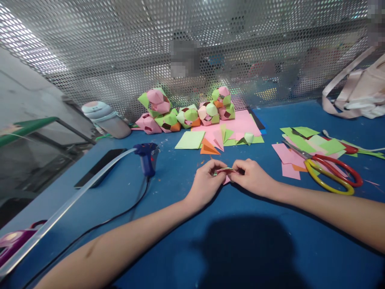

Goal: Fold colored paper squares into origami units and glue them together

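Observation:
My left hand [207, 179] and my right hand [252, 175] meet at the middle of the blue table [186, 241]. Both pinch a small folded pink paper piece [226, 171] between their fingertips, just above the table top. Beyond the hands lie loose folded pieces: an orange triangle [208, 148], a green square sheet [190, 139] and pink sheets [237, 123]. Several finished paper balls [186, 114] of pink, green and orange stand in a row at the back.
A blue glue gun [147, 157] with its cord stands left of the hands, a long clear strip [75, 196] leaning on it. A dark phone [99, 167] and a bottle [106, 119] lie at left. Red-and-yellow scissors [329, 170] rest on paper scraps at right. A perforated metal screen [192, 48] backs the table.

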